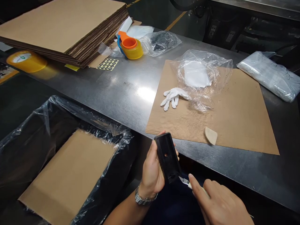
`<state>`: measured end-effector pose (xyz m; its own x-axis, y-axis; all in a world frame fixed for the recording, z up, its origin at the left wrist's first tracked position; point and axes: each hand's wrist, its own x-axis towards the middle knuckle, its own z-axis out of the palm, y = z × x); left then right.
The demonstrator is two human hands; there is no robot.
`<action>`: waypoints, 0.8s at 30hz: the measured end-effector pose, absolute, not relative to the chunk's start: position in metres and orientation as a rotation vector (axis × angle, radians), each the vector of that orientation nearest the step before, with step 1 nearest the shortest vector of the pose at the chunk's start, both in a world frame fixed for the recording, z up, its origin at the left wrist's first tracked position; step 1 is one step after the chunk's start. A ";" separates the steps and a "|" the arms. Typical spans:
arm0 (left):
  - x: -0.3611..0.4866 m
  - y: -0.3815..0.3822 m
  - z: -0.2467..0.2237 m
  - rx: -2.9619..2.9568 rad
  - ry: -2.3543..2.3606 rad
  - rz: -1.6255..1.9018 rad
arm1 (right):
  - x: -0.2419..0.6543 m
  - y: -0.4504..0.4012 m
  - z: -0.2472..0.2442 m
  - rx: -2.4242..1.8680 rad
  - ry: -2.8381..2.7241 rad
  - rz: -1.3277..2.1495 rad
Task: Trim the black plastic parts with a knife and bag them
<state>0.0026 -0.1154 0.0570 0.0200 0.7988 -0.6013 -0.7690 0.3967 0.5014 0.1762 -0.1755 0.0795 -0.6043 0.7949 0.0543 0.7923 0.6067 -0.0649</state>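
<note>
My left hand point(152, 172), with a metal watch on its wrist, is wrapped round a black rectangular hollow part point(167, 156). The part is tilted, its open side faces up, and a small hole shows in its floor. My right hand point(217, 200) grips a small knife point(185, 181) with a pale handle, the index finger stretched along it. The blade's tip is at the lower right corner of the black part; whether it touches is hard to tell. A beige wedge-shaped block point(211, 136) lies on the cardboard sheet point(243, 125) beyond my hands.
On the metal table point(112, 93) are a white glove point(174, 97), a clear bag point(201, 68), a tape dispenser point(132, 48), a tape roll point(27, 61), a cardboard stack point(63, 25) and a plastic-wrapped bundle point(269, 75). A plastic-lined bin point(50, 125) holding cardboard stands at left.
</note>
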 end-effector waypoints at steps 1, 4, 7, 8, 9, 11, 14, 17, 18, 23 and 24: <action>0.003 -0.116 0.057 0.046 0.959 1.222 | 0.176 -0.175 0.080 -1.361 -2.751 0.064; 0.003 -0.117 0.056 0.059 0.955 1.232 | 0.177 -0.175 0.079 -1.359 -2.770 0.093; 0.003 -0.117 0.056 0.066 0.957 1.232 | 0.179 -0.175 0.077 -1.361 -2.784 0.094; 0.003 -0.117 0.056 0.070 0.960 1.232 | 0.179 -0.176 0.076 -1.363 -2.784 0.087; 0.003 -0.117 0.056 0.074 0.963 1.233 | 0.179 -0.176 0.075 -1.368 -2.782 0.073; 0.003 -0.117 0.056 0.080 0.965 1.233 | 0.180 -0.178 0.074 -1.384 -2.784 0.039; 0.004 -0.116 0.055 0.070 0.966 1.222 | 0.178 -0.180 0.073 -1.401 -2.781 -0.034; 0.003 -0.114 0.053 0.033 0.980 1.190 | 0.176 -0.180 0.071 -1.407 -2.755 -0.136; 0.003 -0.113 0.051 0.015 0.983 1.170 | 0.175 -0.180 0.071 -1.410 -2.747 -0.163; 0.000 -0.109 0.048 -0.058 0.980 1.086 | 0.180 -0.173 0.073 -1.339 -2.719 -0.070; 0.000 -0.109 0.049 -0.061 0.981 1.082 | 0.181 -0.172 0.075 -1.312 -2.722 -0.020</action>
